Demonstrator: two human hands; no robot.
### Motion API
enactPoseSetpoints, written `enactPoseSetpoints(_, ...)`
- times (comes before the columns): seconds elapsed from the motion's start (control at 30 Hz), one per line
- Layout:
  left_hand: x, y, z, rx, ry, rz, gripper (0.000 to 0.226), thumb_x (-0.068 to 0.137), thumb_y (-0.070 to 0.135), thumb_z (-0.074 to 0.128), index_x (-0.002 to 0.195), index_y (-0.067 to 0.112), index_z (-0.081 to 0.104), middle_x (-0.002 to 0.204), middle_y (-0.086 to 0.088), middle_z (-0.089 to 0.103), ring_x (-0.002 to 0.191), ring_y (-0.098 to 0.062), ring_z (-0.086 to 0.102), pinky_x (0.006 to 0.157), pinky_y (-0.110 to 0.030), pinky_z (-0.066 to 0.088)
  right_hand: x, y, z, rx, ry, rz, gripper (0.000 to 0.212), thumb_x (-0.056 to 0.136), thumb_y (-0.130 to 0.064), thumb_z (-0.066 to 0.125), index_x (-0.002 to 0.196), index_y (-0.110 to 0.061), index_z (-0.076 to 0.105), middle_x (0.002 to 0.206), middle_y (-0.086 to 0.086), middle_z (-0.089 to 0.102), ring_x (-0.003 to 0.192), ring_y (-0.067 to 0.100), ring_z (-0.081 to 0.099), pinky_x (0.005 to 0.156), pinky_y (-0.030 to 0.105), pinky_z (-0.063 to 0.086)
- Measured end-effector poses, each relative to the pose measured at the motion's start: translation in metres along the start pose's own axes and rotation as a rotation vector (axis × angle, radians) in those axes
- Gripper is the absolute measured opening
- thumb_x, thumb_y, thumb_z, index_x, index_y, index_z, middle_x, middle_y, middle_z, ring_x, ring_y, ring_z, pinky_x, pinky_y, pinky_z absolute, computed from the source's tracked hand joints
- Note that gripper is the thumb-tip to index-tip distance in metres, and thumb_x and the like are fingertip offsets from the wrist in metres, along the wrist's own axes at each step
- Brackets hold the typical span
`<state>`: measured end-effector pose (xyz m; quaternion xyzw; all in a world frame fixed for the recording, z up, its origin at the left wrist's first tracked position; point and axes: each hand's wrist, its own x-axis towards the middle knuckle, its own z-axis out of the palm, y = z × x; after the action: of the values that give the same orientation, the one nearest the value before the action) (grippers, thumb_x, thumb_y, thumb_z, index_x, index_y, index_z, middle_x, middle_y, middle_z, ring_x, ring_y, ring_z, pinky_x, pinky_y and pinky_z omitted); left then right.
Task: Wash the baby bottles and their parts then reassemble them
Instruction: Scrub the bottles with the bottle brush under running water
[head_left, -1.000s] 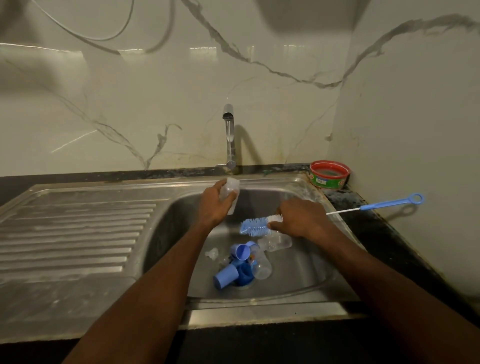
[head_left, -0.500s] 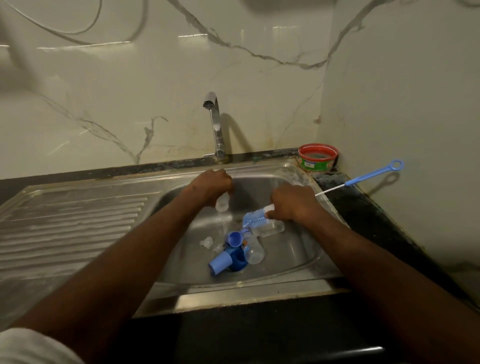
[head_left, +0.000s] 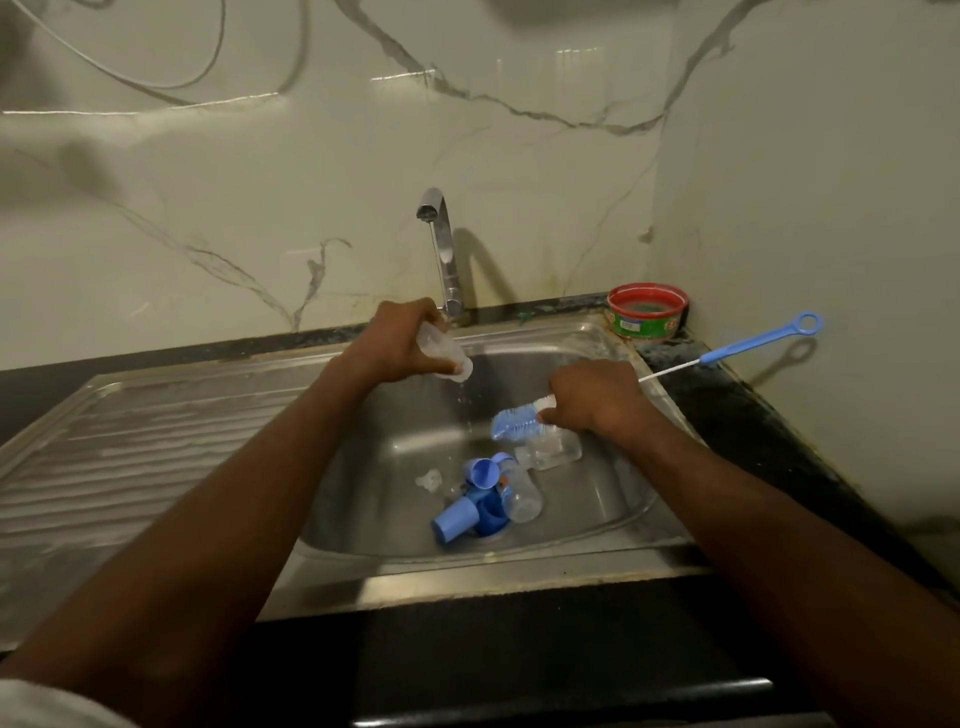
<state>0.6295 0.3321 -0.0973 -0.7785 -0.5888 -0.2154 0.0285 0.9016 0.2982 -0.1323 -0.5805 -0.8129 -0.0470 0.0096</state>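
Gripping a clear baby bottle (head_left: 444, 353) near the centre of the frame, the left hand (head_left: 400, 340) tips it mouth-down over the steel sink (head_left: 597, 509), and a thin trickle of water falls from its opening. The bottle sits just in front of the base of the chrome tap (head_left: 441, 249). Right of centre, the right hand (head_left: 592, 400) closes around the shaft of a bottle brush (head_left: 519, 422); its blue bristle head points left, and its blue loop handle reaches toward the right wall. Below the brush another clear bottle (head_left: 553, 448) lies on its side in the basin. Near the drain sits a cluster of blue caps (head_left: 456, 522), a third clear bottle (head_left: 524, 499) and a clear teat (head_left: 429, 477). A red-rimmed tub (head_left: 648, 310) stands on the dark bench (head_left: 737, 410) in the back right corner.
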Motion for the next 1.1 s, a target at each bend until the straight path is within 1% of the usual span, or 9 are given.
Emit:
enactPoseSetpoints(0.07, -0.014, 0.002, 0.003, -0.076, 0.047, 0.007, 0.055, 0.064, 0.051, 0.091, 0.105, 0.026, 0.064, 0.103, 0.005, 0.065, 0.094, -0.015, 0.059, 0.071, -0.018, 0.041, 0.001, -0.002, 0.000, 0.022, 0.040, 0.002, 0.044, 0.093, -0.058, 0.058, 0.123, -0.027, 0.063, 0.125, 0.002, 0.064, 0.113, 0.024, 0.061, 0.087, 0.038, 0.043)
enactPoseSetpoints(0.2, -0.052, -0.001, 0.048, 0.188, -0.265, -0.045, 0.060, 0.075, 0.038, 0.086, 0.128, 0.029, 0.059, 0.127, 0.000, 0.054, 0.121, -0.021, 0.049, 0.100, -0.035, 0.041, -0.004, -0.013, 0.004, 0.018, -0.008, -0.020, 0.040, 0.095, -0.047, 0.059, 0.127, -0.024, 0.061, 0.128, 0.002, 0.062, 0.116, 0.023, 0.058, 0.082, 0.034, 0.039)
enactPoseSetpoints(0.43, -0.062, -0.016, 0.027, -0.215, 0.338, -0.298, 0.085, 0.057, 0.030, 0.099, 0.129, 0.017, 0.054, 0.121, -0.003, 0.060, 0.108, -0.018, 0.056, 0.089, -0.030, 0.045, -0.001, -0.030, -0.004, 0.129, 0.317, 0.017, 0.031, 0.099, -0.044, 0.052, 0.121, -0.024, 0.061, 0.113, 0.007, 0.067, 0.099, 0.028, 0.065, 0.070, 0.034, 0.040)
enactPoseSetpoints(0.6, -0.081, -0.025, 0.057, -0.149, 0.084, -0.362, 0.081, 0.058, 0.033, 0.098, 0.127, 0.016, 0.059, 0.125, -0.008, 0.064, 0.113, -0.023, 0.060, 0.091, -0.026, 0.044, -0.001, -0.038, 0.009, -0.014, 0.050, -0.020, 0.031, 0.098, -0.038, 0.058, 0.123, -0.022, 0.063, 0.122, 0.004, 0.067, 0.108, 0.023, 0.064, 0.077, 0.031, 0.040)
enactPoseSetpoints(0.77, -0.066, -0.010, 0.025, -0.433, 0.624, -0.210, 0.070, 0.074, 0.035, 0.089, 0.134, 0.021, 0.057, 0.129, 0.001, 0.065, 0.110, -0.009, 0.063, 0.084, -0.017, 0.054, 0.004, -0.041, -0.006, 0.090, 0.468, 0.051, 0.023, 0.099, -0.039, 0.054, 0.115, -0.025, 0.061, 0.101, 0.006, 0.070, 0.088, 0.027, 0.068, 0.065, 0.034, 0.042)
enactPoseSetpoints(0.9, -0.084, -0.019, 0.056, -0.164, 0.075, -0.386, 0.077, 0.070, 0.030, 0.091, 0.137, 0.017, 0.054, 0.133, -0.009, 0.061, 0.122, -0.023, 0.058, 0.097, -0.029, 0.046, 0.002, -0.044, 0.010, -0.043, 0.156, 0.012, 0.027, 0.099, -0.037, 0.056, 0.119, -0.021, 0.066, 0.112, 0.004, 0.069, 0.099, 0.022, 0.066, 0.073, 0.032, 0.042)
enactPoseSetpoints(0.93, -0.085, -0.020, 0.058, -0.151, 0.059, -0.405, 0.078, 0.070, 0.030, 0.092, 0.136, 0.015, 0.054, 0.133, -0.010, 0.061, 0.122, -0.025, 0.057, 0.099, -0.031, 0.044, 0.001, -0.043, 0.011, -0.060, 0.103, 0.000, 0.027, 0.098, -0.036, 0.057, 0.119, -0.021, 0.066, 0.115, 0.004, 0.068, 0.101, 0.022, 0.065, 0.074, 0.031, 0.041)
enactPoseSetpoints(1.03, -0.076, -0.018, 0.041, -0.304, 0.409, -0.340, 0.072, 0.071, 0.040, 0.089, 0.131, 0.016, 0.057, 0.126, -0.006, 0.066, 0.114, -0.020, 0.063, 0.095, -0.033, 0.053, 0.003, -0.042, 0.004, 0.035, 0.260, 0.028, 0.029, 0.099, -0.042, 0.054, 0.120, -0.023, 0.062, 0.112, 0.005, 0.068, 0.097, 0.024, 0.066, 0.069, 0.031, 0.040)
enactPoseSetpoints(1.1, -0.076, -0.016, 0.036, -0.322, 0.480, -0.322, 0.072, 0.073, 0.043, 0.087, 0.133, 0.015, 0.057, 0.127, -0.005, 0.065, 0.114, -0.019, 0.062, 0.094, -0.033, 0.054, 0.004, -0.044, 0.002, 0.054, 0.376, 0.047, 0.030, 0.101, -0.045, 0.049, 0.118, -0.023, 0.060, 0.107, 0.007, 0.068, 0.093, 0.026, 0.065, 0.066, 0.034, 0.040)
